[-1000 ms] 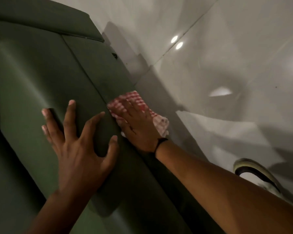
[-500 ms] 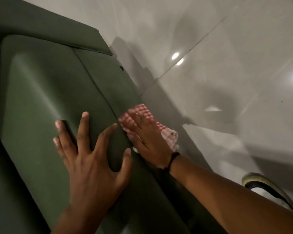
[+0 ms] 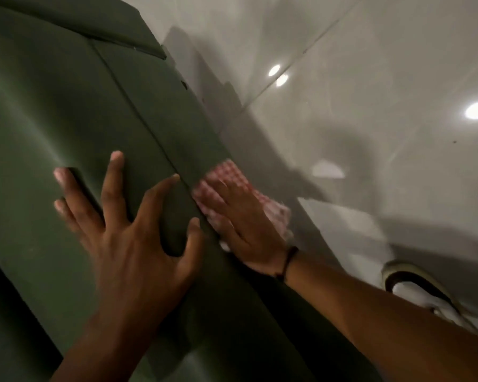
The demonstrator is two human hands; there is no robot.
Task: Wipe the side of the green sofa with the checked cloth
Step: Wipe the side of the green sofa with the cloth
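So on the far left it's pretty much all green sofa, the padded top of the arm taking up most of that side, with a seam running diagonally down toward the middle. The left hand is planted flat on that top surface, fingers spread wide and open, not gripping anything, just pressing into the upholstery with the thumb reaching toward the seam. Right next to it, across the seam, is the side panel of the sofa, and that's where the checked cloth is, red and white, squashed flat against the side panel just beside the left thumb. The right hand lies on top of the cloth, palm down, fingers stretched out and laid flat rather than curled, so it's pressing the cloth to the sofa more than clutching it; a bit of the cloth sticks out past the fingertips and along the outer edge of the hand. It's all a little blurry there. There's a thin dark band round the right wrist, and the forearm runs off to the bottom right corner. Further right it's glossy pale floor tiles with a few bright light reflections and some shadows, and near the lower right edge there's a shoe on the floor, partly hidden behind the arm.
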